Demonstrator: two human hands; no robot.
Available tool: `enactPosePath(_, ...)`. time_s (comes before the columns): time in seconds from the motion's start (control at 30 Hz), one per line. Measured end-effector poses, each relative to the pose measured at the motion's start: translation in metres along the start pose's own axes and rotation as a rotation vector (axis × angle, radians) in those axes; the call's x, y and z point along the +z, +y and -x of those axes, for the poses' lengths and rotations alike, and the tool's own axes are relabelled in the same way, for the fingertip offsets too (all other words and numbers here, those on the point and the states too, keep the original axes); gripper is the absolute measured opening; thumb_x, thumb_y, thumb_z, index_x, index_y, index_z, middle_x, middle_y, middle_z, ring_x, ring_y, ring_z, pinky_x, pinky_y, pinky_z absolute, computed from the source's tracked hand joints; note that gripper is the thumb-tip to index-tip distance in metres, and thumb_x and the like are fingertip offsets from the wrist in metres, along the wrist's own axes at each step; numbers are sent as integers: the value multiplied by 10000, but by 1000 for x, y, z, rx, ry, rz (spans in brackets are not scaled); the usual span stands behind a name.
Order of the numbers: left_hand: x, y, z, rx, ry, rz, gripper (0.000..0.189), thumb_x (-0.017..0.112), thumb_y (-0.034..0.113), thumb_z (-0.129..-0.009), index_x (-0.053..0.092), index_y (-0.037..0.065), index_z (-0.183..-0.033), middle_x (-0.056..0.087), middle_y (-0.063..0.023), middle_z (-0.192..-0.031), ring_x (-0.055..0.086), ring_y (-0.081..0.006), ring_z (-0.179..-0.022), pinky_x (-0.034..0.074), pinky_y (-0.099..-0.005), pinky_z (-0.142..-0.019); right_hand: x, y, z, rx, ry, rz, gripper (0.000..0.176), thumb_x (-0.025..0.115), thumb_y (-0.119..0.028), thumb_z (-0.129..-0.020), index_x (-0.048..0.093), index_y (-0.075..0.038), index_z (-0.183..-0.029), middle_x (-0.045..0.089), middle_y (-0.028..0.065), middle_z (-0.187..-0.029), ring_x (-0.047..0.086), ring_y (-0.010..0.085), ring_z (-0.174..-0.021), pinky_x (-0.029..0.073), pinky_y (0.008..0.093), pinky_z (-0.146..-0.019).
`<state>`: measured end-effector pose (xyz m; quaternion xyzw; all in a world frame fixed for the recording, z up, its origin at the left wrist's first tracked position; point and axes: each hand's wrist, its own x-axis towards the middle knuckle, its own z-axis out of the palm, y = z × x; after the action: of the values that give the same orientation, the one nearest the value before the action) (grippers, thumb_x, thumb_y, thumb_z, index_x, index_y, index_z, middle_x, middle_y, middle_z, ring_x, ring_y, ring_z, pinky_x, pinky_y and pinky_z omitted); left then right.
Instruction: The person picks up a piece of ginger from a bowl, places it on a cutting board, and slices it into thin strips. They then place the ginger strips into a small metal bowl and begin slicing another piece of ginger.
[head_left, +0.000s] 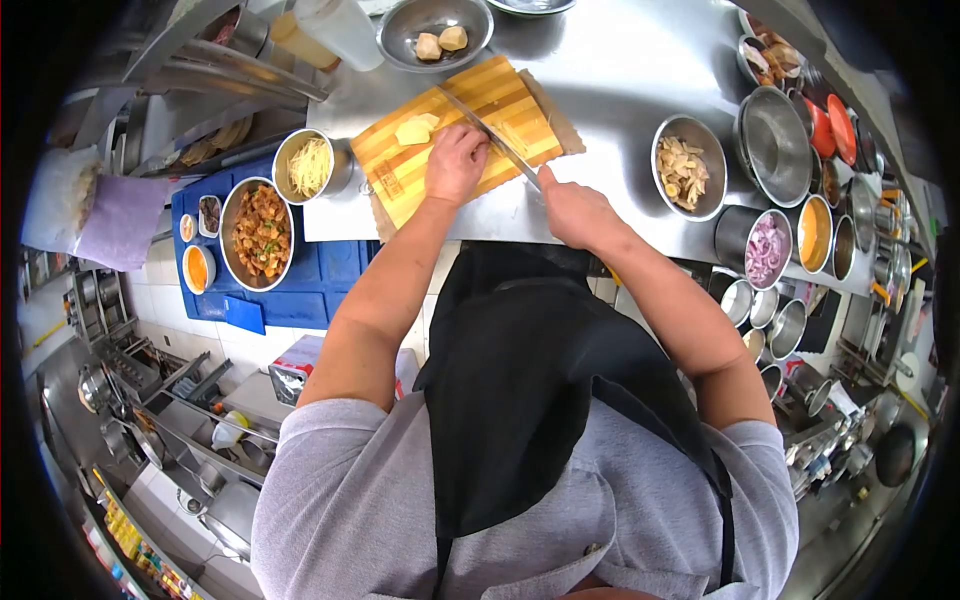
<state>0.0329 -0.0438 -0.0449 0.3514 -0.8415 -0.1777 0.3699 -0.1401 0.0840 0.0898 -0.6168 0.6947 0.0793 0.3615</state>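
Observation:
My right hand point(577, 212) is wrapped round the handle of a long kitchen knife point(505, 145). Its blade lies slantwise across a striped wooden cutting board point(390, 163). Close against the left side of the blade, my left hand point(459, 160) has its fingers curled down on the board; whatever is under them is hidden. Left of that hand sit pale yellow slices point(416, 129), which look like potato. Thin strips point(516, 134) of the same colour lie to the right of the blade. A brownish cloth point(556, 118) sticks out from under the board.
A metal bowl point(388, 42) with two peeled pieces stands behind the board. At left are a pot point(340, 165) of pale strips and a bowl point(287, 250) of reddish chopped food. At right stand a bowl point(716, 190) of pale pieces and a pot point(733, 240) of chopped purple onion.

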Motion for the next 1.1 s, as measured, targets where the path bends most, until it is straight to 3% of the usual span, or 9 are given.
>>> enactPosePath(0.47,-2,1,0,-37,-46,-12,98,740,21,-784,709,85,-851,676,-74,-908,638,-295,-906,538,-401,-819,28,15,-19,-21,68,-5,356,483,9,-878,431,42,-1229,713,286,-928,705,457,-913,545,541,-805)
enactPosePath(0.67,0,0,0,-18,-10,-5,106,724,22,-767,707,99,-838,663,-52,-905,626,-285,-916,546,-391,-808,-4,5,-6,-16,9,20,382,488,2,-882,423,39,-1257,714,285,-959,708,441,-934,546,531,-814)
enactPosePath(1.1,-4,0,-1,-38,-26,25,115,720,7,-761,704,90,-838,670,-51,-910,629,-286,-906,549,-385,-808,26,13,-17,-72,50,11,381,488,-13,-883,418,52,-1251,706,288,-883,702,461,-857,541,550,-758)
